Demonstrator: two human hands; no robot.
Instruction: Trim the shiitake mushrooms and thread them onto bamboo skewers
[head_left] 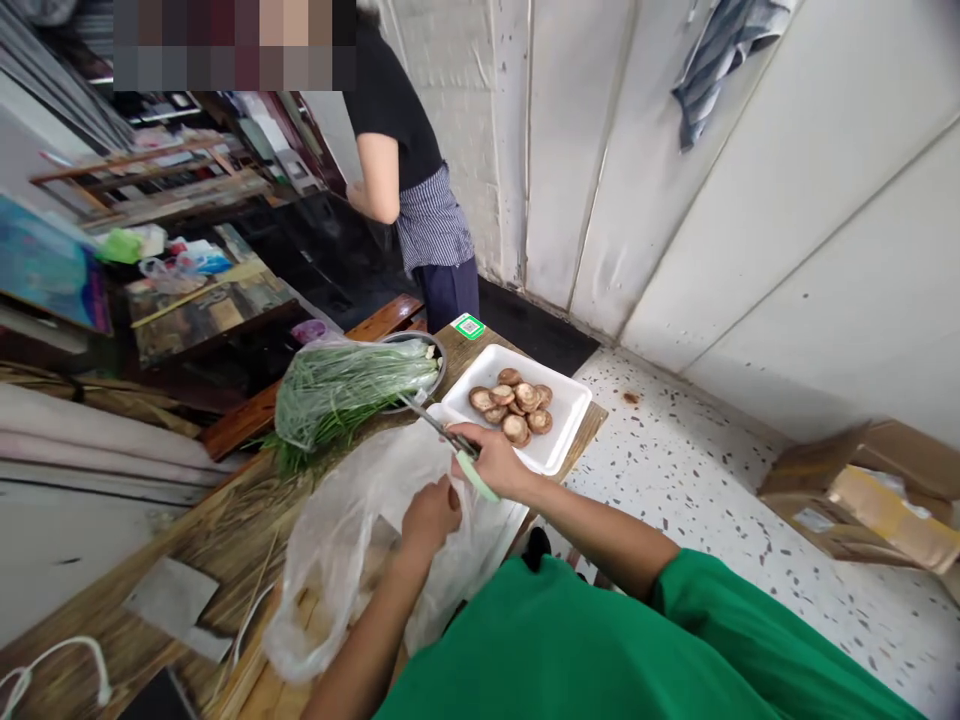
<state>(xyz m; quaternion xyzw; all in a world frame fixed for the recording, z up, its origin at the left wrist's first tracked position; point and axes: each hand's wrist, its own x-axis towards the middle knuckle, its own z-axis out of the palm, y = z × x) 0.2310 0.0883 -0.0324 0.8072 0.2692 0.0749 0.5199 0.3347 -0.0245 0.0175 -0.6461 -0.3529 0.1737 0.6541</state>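
Observation:
My right hand (493, 462) is closed round a pair of scissors (477, 476) with a pale green handle; the blades point away over the table. Just left of it, my left hand (429, 518) is closed, and a bit of brown mushroom (454, 494) shows at its fingertips. Both hands are above a clear plastic bag (334, 525) spread on the wooden table. Beyond my right hand, a white tray (566, 412) holds several brown mushrooms (517, 402), stems cut short.
Bagged green vegetables (349, 385) lie partly over a metal bowl (441, 352) at the table's far left. A green code card (468, 327) lies at the far end. A person in black (409, 130) stands beyond the table. A cardboard box (840, 490) sits on the floor at right.

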